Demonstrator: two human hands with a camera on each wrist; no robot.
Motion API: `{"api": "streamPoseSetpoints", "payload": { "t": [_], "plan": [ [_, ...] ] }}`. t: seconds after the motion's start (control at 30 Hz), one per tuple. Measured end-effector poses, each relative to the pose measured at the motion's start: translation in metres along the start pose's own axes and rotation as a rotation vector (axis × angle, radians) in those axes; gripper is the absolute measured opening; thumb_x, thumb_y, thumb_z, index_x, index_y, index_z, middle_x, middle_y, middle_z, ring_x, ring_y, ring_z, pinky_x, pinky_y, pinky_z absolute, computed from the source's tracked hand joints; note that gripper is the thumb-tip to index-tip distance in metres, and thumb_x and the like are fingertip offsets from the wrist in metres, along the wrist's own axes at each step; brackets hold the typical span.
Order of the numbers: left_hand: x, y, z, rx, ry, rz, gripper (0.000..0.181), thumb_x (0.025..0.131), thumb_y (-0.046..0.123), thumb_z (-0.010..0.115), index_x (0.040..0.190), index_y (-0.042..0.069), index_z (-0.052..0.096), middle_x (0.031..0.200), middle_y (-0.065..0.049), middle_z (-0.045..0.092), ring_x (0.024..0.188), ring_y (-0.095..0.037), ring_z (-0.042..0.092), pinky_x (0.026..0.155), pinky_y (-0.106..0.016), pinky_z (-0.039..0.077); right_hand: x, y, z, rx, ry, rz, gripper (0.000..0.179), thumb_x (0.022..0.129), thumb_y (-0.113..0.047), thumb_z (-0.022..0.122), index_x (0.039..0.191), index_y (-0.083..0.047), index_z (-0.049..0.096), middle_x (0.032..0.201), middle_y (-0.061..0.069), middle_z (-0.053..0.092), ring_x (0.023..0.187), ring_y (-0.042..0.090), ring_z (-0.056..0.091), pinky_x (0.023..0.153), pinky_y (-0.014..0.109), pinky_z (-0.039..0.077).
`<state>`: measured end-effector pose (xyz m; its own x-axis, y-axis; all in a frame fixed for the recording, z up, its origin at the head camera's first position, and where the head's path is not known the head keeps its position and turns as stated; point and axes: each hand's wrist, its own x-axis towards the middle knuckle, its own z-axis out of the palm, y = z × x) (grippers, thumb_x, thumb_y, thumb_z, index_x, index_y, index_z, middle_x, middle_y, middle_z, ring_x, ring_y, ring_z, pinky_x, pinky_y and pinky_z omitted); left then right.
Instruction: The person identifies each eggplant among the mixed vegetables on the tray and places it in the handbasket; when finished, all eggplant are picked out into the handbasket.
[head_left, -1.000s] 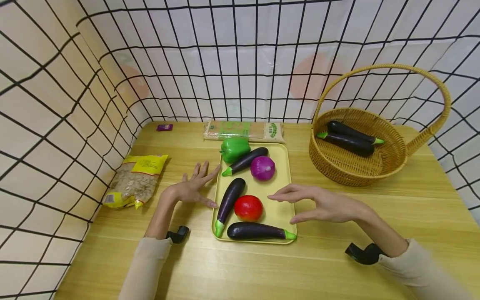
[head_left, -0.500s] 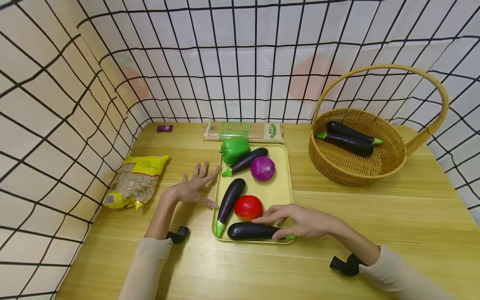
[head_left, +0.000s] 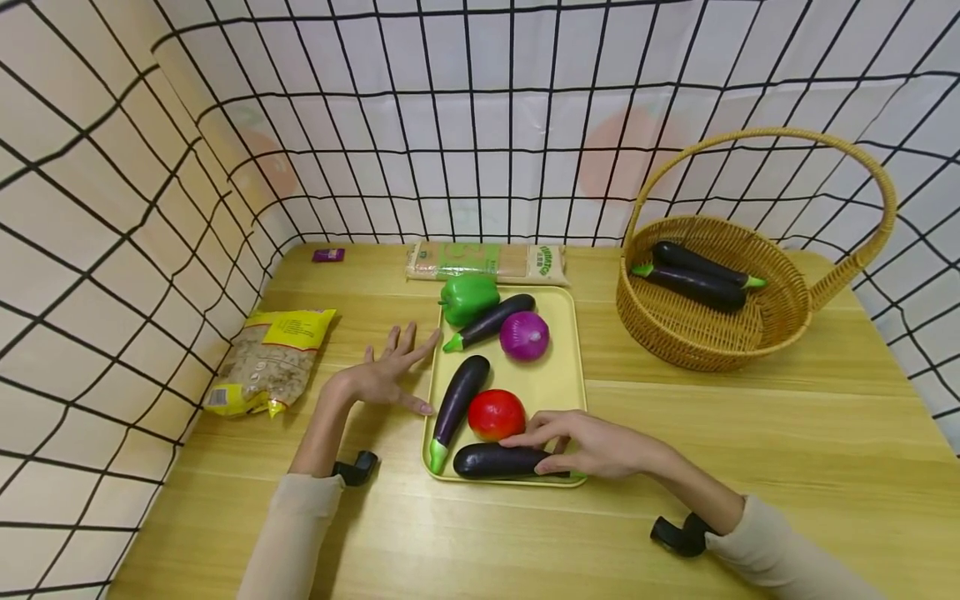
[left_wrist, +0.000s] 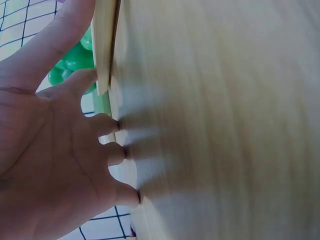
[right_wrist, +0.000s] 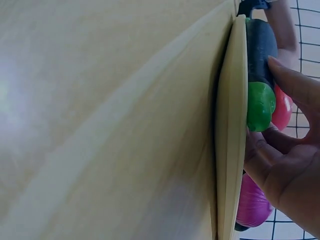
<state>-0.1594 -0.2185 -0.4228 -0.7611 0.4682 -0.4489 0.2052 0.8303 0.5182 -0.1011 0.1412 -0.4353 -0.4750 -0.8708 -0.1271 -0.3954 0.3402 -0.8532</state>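
- Your right hand (head_left: 588,442) is at the near eggplant (head_left: 491,461), its thumb on the near side and its fingers reaching over to the far side, so it looks partly closed in a pinch. You cannot tell from these views how firm that hold is.
- That eggplant lies crosswise along the near edge of the tray (head_left: 558,387), its green stem (right_wrist: 261,107) toward your right; it seems to be resting on the tray.
- Your left hand (head_left: 386,379) holds nothing: its fingers are spread, with fingertips down on the desk (head_left: 420,533), and its thumb and forefinger are at the tray's left rim.
- The step in hand appears to be taking hold of the near eggplant.
- The next move probably calls for you to settle the pinch, then lift straight up. Mind the tomato (head_left: 497,414), just beyond it near your fingers, and the side eggplant (head_left: 460,402), just off the blunt end.
- Farther up the tray sit the onion (head_left: 524,336), the pepper (head_left: 468,300) and the far eggplant (head_left: 497,321).
- The basket (head_left: 663,337), off to your right, has two more eggplants (head_left: 693,287) in it.
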Motion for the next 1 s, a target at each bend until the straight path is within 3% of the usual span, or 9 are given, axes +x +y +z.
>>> {"api": "streamPoseSetpoints", "payload": {
  "t": [0.73, 1.0],
  "plan": [
    [0.001, -0.001, -0.001, -0.001, -0.005, -0.003, 0.120, 0.084, 0.051, 0.082, 0.168, 0.027, -0.002, 0.169, -0.021, -0.028, 0.155, -0.046, -0.028, 0.116, -0.081, -0.014, 0.002, -0.005, 0.001, 0.081, 0.007, 0.076, 0.044, 0.100, -0.015, 0.068, 0.143, -0.022, 0.064, 0.122, 0.002, 0.068, 0.108, 0.015, 0.061, 0.090, 0.024, 0.058],
    [0.000, 0.000, 0.000, -0.006, -0.003, 0.004, 0.121, 0.084, 0.050, 0.082, 0.168, 0.027, -0.001, 0.169, -0.022, -0.028, 0.155, -0.046, -0.027, 0.115, -0.081, -0.014, -0.008, -0.013, -0.022, 0.052, -0.013, 0.029, 0.045, 0.100, -0.021, 0.068, 0.144, -0.026, 0.063, 0.122, -0.005, 0.069, 0.105, 0.012, 0.059, 0.088, 0.026, 0.054]
  ]
}}
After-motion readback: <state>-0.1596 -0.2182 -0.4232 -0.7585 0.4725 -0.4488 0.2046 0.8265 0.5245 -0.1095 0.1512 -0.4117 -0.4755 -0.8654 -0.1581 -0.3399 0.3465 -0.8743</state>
